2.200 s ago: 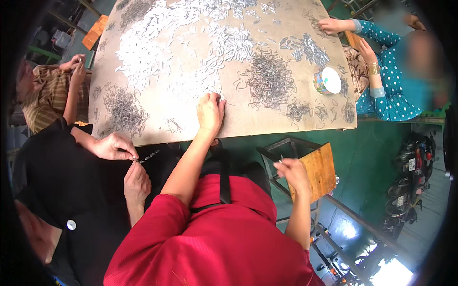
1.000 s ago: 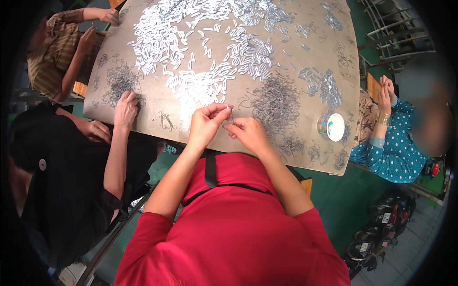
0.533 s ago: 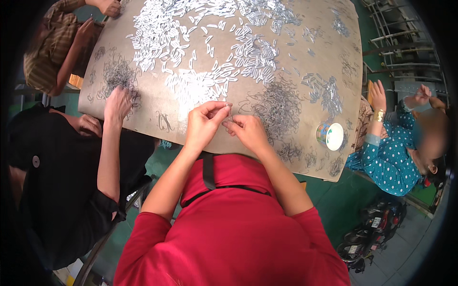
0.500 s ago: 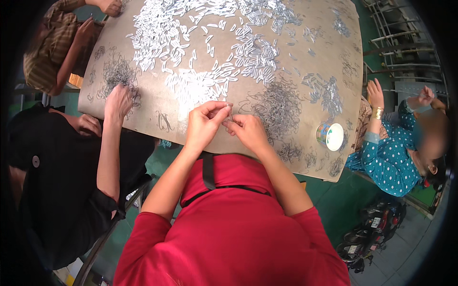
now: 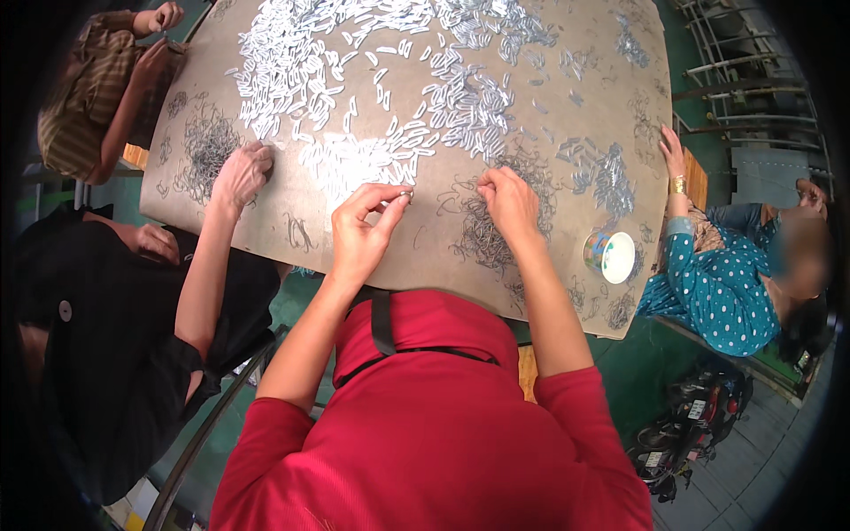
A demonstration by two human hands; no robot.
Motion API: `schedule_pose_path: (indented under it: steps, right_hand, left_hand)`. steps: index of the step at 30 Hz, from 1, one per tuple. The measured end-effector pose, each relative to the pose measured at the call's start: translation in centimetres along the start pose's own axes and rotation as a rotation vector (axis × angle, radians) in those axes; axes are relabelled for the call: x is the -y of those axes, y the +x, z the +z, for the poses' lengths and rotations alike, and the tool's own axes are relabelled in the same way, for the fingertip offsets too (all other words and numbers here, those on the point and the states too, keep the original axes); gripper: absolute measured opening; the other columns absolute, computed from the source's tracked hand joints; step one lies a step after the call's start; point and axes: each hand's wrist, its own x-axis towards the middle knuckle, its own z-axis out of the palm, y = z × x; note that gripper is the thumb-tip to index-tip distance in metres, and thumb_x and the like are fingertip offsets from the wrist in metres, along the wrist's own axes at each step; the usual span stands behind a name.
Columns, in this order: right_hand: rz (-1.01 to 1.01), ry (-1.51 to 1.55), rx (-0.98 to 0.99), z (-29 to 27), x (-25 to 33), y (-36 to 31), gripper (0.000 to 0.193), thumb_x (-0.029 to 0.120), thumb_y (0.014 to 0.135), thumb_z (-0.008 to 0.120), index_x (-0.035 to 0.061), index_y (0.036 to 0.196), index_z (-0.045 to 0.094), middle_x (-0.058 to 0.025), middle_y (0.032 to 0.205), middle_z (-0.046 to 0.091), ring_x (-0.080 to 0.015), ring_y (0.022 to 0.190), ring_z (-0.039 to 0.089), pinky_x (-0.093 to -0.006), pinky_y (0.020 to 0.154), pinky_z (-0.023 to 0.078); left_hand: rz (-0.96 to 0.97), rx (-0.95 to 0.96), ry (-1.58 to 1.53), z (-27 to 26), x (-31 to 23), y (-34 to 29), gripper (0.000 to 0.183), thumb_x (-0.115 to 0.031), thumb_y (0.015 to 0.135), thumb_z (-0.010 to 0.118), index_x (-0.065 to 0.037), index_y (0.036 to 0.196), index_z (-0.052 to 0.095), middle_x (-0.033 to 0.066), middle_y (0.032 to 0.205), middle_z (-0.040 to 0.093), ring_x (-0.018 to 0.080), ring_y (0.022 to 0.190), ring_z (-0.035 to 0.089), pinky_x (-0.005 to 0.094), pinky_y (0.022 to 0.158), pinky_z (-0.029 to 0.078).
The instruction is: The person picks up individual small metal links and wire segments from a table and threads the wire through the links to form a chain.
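My left hand (image 5: pixel 361 228) hovers near the table's front edge, thumb and forefinger pinched on a small light piece too tiny to make out fully. My right hand (image 5: pixel 513 205) reaches over a tangled pile of thin grey curved wire pieces (image 5: pixel 485 237); its fingertips are pinched together, and whatever they hold is hidden. Just beyond my left hand lies a bright cluster of small white elongated pieces (image 5: pixel 359 164). More such pieces (image 5: pixel 474 111) spread across the brown-covered table (image 5: pixel 407 265).
A co-worker's hand (image 5: pixel 241 177) works at another wire pile (image 5: pixel 209 146) on the left. A white-rimmed tub (image 5: pixel 617 257) stands near the right edge, with silvery pieces (image 5: pixel 613 186) beyond it. Another person's hand (image 5: pixel 675 152) rests by the right edge. A second co-worker (image 5: pixel 97 97) sits far left.
My hands have come apart: the right has moved right and away onto the wire pile, the left slightly left. The neighbour's hand on the left has shifted right.
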Motion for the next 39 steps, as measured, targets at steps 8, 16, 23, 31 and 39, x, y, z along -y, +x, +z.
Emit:
schedule_pose_path:
  steps: [8,16,23,31,39]
  right_hand:
    - [-0.140,-0.145,0.006,1.6,-1.2,1.3,0.007,0.011,0.075,0.061,0.0060,0.079,0.057,-0.0102,0.083,0.053,-0.0299,0.079,0.057,-0.0406,0.065,0.046]
    - [-0.243,-0.134,-0.062,0.1,-0.2,-0.1,0.007,0.005,0.075,0.058,0.0053,0.079,0.052,-0.0114,0.082,0.054,-0.0285,0.081,0.057,-0.0400,0.065,0.046]
    - [-0.016,0.149,-0.149,-1.7,1.4,-2.4,0.013,0.004,0.075,0.061,0.0035,0.086,0.054,-0.0068,0.080,0.059,-0.0212,0.071,0.059,-0.0327,0.062,0.047]
    - [0.171,0.987,-0.280,-1.4,3.3,-3.0,0.019,-0.001,0.078,0.059,-0.0009,0.095,0.051,-0.0067,0.083,0.059,-0.0126,0.072,0.060,-0.0220,0.060,0.048]
    - [0.148,1.370,0.004,-4.2,8.7,-5.4,0.021,-0.004,0.078,0.060,0.0002,0.095,0.047,-0.0078,0.085,0.058,-0.0138,0.073,0.061,-0.0233,0.060,0.050]
  left_hand:
    - [-0.031,-0.022,0.024,-1.1,-0.6,-0.1,0.012,-0.003,0.078,0.062,-0.003,0.089,0.068,0.0077,0.085,0.065,0.0124,0.073,0.058,0.0236,0.063,0.045]
    - [-0.071,-0.052,0.014,-1.6,-0.8,-0.9,0.012,-0.004,0.079,0.062,-0.004,0.090,0.068,0.0071,0.085,0.066,0.0120,0.072,0.059,0.0234,0.063,0.045]
    - [-0.077,-0.006,-0.046,-1.1,-0.9,-1.3,0.013,-0.005,0.081,0.061,-0.002,0.093,0.067,0.0069,0.085,0.065,0.0097,0.076,0.059,0.0217,0.069,0.046]
    - [-0.065,0.019,-0.108,-0.2,-2.0,-1.1,0.013,-0.005,0.081,0.061,-0.003,0.091,0.067,0.0068,0.083,0.066,0.0111,0.075,0.060,0.0229,0.067,0.046]
    - [0.010,-0.008,-0.095,0.3,-2.3,-1.4,0.012,-0.007,0.079,0.063,-0.004,0.089,0.068,0.0076,0.083,0.067,0.0127,0.072,0.061,0.0246,0.064,0.047]
